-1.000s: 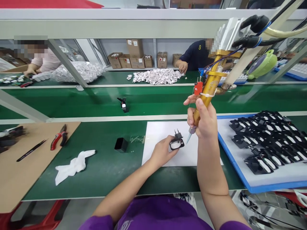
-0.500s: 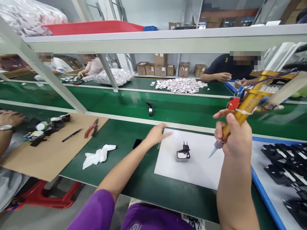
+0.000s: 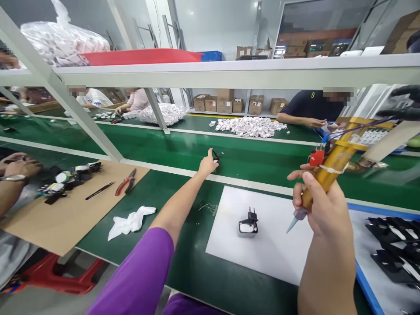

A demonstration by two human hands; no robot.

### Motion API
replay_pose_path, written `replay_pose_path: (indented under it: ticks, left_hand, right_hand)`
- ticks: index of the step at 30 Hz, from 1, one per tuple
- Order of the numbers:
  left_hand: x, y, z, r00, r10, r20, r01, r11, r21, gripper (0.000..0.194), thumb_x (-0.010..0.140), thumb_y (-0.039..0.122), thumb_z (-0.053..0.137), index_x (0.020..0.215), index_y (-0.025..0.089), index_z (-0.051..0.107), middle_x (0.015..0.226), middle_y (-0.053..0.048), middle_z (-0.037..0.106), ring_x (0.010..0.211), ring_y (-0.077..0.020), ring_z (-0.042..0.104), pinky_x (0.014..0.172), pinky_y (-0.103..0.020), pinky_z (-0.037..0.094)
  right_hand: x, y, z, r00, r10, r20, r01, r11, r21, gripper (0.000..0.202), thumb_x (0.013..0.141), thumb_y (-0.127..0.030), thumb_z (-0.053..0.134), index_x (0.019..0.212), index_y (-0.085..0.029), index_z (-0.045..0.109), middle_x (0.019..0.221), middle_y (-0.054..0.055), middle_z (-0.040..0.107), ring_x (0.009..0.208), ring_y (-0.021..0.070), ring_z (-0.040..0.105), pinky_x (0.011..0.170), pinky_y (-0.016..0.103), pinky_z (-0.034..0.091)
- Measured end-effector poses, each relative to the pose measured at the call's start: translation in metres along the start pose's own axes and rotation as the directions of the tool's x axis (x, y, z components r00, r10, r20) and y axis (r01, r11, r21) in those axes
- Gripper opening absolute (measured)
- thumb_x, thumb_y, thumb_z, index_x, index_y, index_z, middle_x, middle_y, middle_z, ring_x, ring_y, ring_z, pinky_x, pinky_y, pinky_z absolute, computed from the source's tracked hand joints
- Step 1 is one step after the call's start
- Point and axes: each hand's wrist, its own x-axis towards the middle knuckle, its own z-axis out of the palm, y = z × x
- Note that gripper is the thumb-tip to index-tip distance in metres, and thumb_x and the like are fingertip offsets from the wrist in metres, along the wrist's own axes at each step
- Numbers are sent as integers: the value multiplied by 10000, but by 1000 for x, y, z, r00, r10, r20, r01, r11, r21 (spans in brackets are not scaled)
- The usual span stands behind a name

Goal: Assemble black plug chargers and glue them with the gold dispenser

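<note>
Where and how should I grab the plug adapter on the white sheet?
Pinch the adapter by the left and right walls of its case, coming from the near side. Its open top faces up and the pronged plug rises at the back, so those walls look safer. The left hand seems likelier, since the right hand holds the gold tool.

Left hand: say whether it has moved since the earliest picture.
Yes, forward and left: the left hand was over the white sheet; now it is past the pale rail, at the black plug adapter.
</note>
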Motion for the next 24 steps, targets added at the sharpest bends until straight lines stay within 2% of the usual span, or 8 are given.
replay_pose_path:
  ticks: [3,6,9,12,14,18,22,24]
  left_hand:
    - [-43,2,-13,985,167,52,-163,984,-67,818,793,140,625,1511,176,235,1042,-86,735,895,-232,690,810,-301,503]
    - [-111,-3,-21,943,310,118,-290,943,-163,799,797,189,617,1505,306,265,1137,-10,723,814,-175,703,772,-253,524]
    - [-180,-18,-18,901,401,167,-362,905,-222,654,816,201,584,1439,315,424,1239,-17,688,949,-189,704,846,-262,531]
    - [-225,-35,-6,852,490,186,-428,856,-291,575,854,224,548,1417,306,470,1255,-37,680,989,-196,705,876,-283,544]
    - [-239,-41,3,854,493,168,-423,845,-327,542,861,219,543,1397,284,493,1263,-52,674,1053,-204,689,925,-303,538]
    - [-242,-39,18,911,396,112,-335,871,-358,455,823,228,618,1276,214,568,1276,-101,642,1159,-239,631,997,-358,510]
    - [-240,-29,23,934,322,154,-248,897,-365,294,792,334,699,1038,194,620,1080,-86,698,976,-249,684,855,-352,546]
    - [-244,-21,21,931,311,193,-220,896,-386,269,817,352,676,1027,205,592,964,-47,723,884,-234,698,775,-317,537]
  right_hand:
    - [0,-3,1,1000,1,2,-1,999,32,299,797,-417,702,970,-224,552,782,-18,604,380,73,456,290,195,362]
    - [-2,-5,3,1000,-2,20,1,998,61,247,797,-387,693,958,-235,582,755,-22,569,378,71,440,283,193,342]
    - [-4,-7,7,999,0,34,-4,993,117,199,793,-361,693,938,-247,618,767,-14,552,384,70,433,282,194,320]
    - [-6,-7,12,999,6,50,-15,983,182,174,786,-346,697,905,-236,635,802,-5,550,393,61,423,281,186,292]
    - [-8,-6,14,997,-4,75,-13,974,226,181,776,-354,700,892,-226,644,818,-6,550,399,50,409,279,176,275]
    - [-11,-6,19,994,-29,110,0,967,255,224,776,-392,689,923,-224,673,854,-5,568,411,34,384,272,159,251]
    - [-18,-7,27,993,-38,111,16,981,194,227,799,-392,668,917,-199,694,860,8,589,388,23,378,259,155,248]
    - [-23,-9,32,994,-54,94,37,983,180,219,801,-396,662,865,-188,691,825,6,600,371,22,377,252,153,254]
